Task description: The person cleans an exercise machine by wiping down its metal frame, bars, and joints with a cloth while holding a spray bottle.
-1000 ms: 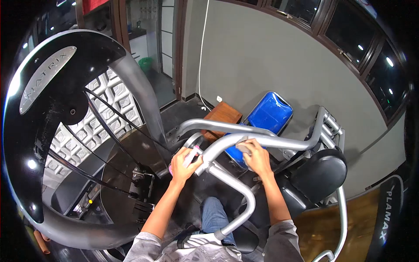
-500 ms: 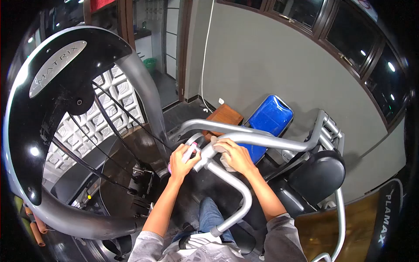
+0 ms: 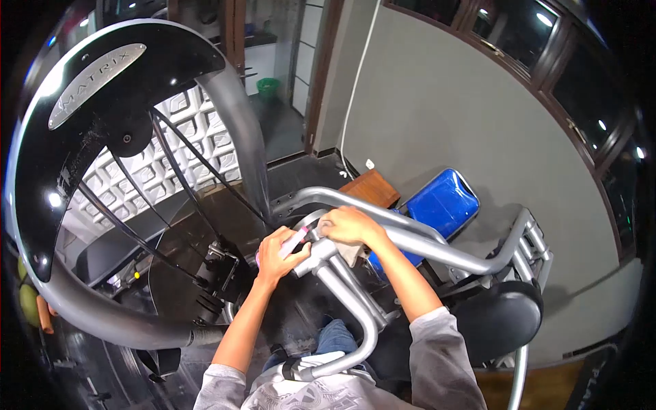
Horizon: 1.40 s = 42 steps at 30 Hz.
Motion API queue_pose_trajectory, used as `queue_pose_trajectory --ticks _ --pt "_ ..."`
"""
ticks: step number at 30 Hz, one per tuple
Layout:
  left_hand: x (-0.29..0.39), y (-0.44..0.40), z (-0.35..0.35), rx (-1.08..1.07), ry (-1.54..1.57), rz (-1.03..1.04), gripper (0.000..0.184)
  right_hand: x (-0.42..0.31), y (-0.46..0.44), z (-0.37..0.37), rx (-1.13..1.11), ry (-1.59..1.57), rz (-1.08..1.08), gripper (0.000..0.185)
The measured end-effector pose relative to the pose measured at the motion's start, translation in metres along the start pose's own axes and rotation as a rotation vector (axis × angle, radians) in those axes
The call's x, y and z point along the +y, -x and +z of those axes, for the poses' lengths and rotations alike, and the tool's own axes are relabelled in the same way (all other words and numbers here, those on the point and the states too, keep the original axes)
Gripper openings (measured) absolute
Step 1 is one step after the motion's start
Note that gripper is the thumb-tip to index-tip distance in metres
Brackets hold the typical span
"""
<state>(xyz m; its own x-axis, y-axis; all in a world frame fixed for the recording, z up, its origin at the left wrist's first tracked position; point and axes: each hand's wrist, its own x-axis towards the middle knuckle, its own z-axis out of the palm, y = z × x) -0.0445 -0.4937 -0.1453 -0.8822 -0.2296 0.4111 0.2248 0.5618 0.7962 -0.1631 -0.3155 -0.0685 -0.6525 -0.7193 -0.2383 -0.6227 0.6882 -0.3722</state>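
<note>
My left hand (image 3: 277,256) is closed round a pink and white bottle-like object (image 3: 294,243), just left of the joint of a silver machine bar (image 3: 320,255). On top of the bar, my right hand (image 3: 347,225) presses a beige cloth (image 3: 350,252) that hangs down beside the tube. Part of the cloth is hidden under the fingers. From the joint a curved silver handle (image 3: 365,321) runs down toward my lap.
A black machine frame (image 3: 89,82) with cables rises at the left. Beyond the bar are a wooden box (image 3: 372,186) and a blue padded seat (image 3: 445,203). A black pad (image 3: 502,318) is at the right, and a grey wall (image 3: 471,116) stands behind.
My right hand has moved left along the bar with the cloth, toward the joint near my left hand. The view has shifted, and my left hand still holds the pink and white object.
</note>
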Motion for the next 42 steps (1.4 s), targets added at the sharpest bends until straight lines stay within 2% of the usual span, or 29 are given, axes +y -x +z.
queue_pose_trajectory --ticks 4,6,10,11,12,14,18,23,28,32,34,36,38,40,42 --pt "0.007 0.001 -0.005 -0.059 -0.014 -0.074 0.028 0.006 -0.017 -0.014 -0.174 0.136 0.029 0.046" --pt "0.006 0.003 -0.004 -0.068 -0.008 -0.119 0.029 0.028 -0.013 -0.018 -0.191 0.074 0.017 0.048" --pt "0.002 0.009 -0.003 -0.049 -0.018 -0.172 0.032 0.066 0.015 -0.043 -0.096 0.159 0.170 0.042" --pt "0.001 0.010 -0.004 -0.062 -0.026 -0.183 0.029 0.060 0.031 -0.061 -0.137 0.136 0.238 0.047" --pt "0.002 0.011 -0.004 -0.060 -0.030 -0.192 0.029 0.066 0.041 -0.065 -0.122 0.052 0.288 0.044" --pt "0.007 0.012 -0.005 -0.025 -0.056 -0.116 0.026 0.079 0.047 -0.057 -0.054 -0.096 0.262 0.043" --pt "0.006 0.012 -0.006 -0.021 -0.061 -0.079 0.023 0.061 0.027 -0.043 0.009 0.180 0.082 0.035" --pt "0.007 0.008 -0.009 -0.055 -0.079 -0.102 0.024 0.034 -0.002 -0.010 0.088 0.103 -0.184 0.030" --pt "0.013 -0.009 -0.011 -0.227 -0.150 -0.086 0.021 0.057 0.039 -0.021 0.149 -0.007 -0.035 0.033" --pt "0.027 -0.040 0.000 -0.254 -0.167 -0.029 0.022 0.082 0.087 -0.049 0.115 -0.150 0.182 0.034" --pt "0.031 -0.058 0.009 -0.308 -0.226 0.109 0.024 0.092 0.098 -0.047 0.124 -0.188 0.160 0.031" --pt "0.043 -0.074 0.021 -0.354 -0.190 0.068 0.026 0.095 0.100 -0.041 0.234 -0.127 0.025 0.027" --pt "0.052 -0.086 0.037 -0.360 -0.173 0.075 0.026 0.083 0.088 -0.035 0.217 -0.078 0.027 0.025" --pt "0.045 -0.095 0.056 -0.385 -0.161 0.078 0.028 0.073 0.069 -0.022 0.252 -0.070 -0.155 0.025" --pt "0.045 -0.101 0.072 -0.354 -0.106 0.049 0.029 0.055 0.056 -0.004 0.331 -0.002 -0.203 0.026"
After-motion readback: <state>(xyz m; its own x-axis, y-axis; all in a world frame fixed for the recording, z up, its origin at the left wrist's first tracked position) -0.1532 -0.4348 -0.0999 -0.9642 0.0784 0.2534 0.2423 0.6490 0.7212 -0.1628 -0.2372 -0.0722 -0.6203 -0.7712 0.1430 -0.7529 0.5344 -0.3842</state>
